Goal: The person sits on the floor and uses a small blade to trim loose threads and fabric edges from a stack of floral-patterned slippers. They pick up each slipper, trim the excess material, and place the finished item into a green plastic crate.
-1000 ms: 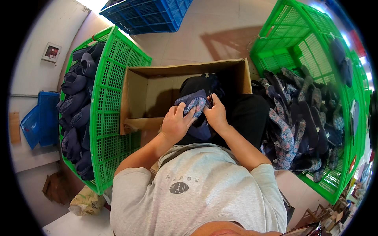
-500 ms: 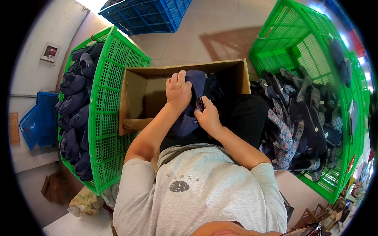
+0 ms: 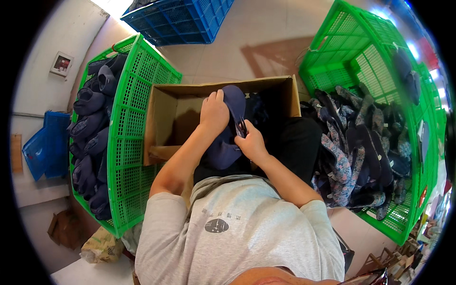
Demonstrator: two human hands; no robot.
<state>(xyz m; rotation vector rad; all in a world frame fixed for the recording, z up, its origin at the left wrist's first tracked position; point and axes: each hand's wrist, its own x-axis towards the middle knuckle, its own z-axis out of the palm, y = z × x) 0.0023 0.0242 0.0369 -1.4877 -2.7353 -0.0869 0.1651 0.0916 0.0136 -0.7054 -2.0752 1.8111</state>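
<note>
Lying over the open cardboard box [image 3: 164,114], a dark navy slipper [image 3: 227,128] runs with its long axis from the person's lap up toward the far wall of the box, its rounded end pointing away from the body and its broader dark part nearest the chest. The left hand [image 3: 213,113] rests on the slipper's upper half, palm down, fingers stretched forward and curled over its left edge, so its grip is clamped on the slipper; the left forearm comes up from the lower left at a slant, elbow bent out to the side. The right hand [image 3: 251,145] sits lower and to the right, knuckles up, fingers folded in against the slipper's right edge where a small dark piece shows just above the thumb; its grip is closed on the slipper too, though what exactly the fingertips pinch is too small to tell. The right forearm reaches in from the lower right, so both arms meet over the box. To the person's left stands a green plastic crate [image 3: 133,142] stacked with more navy slippers, to the right a second green crate [image 3: 394,209] heaped with patterned and dark ones, and a blue crate [image 3: 190,19] lies on the floor beyond the box.
</note>
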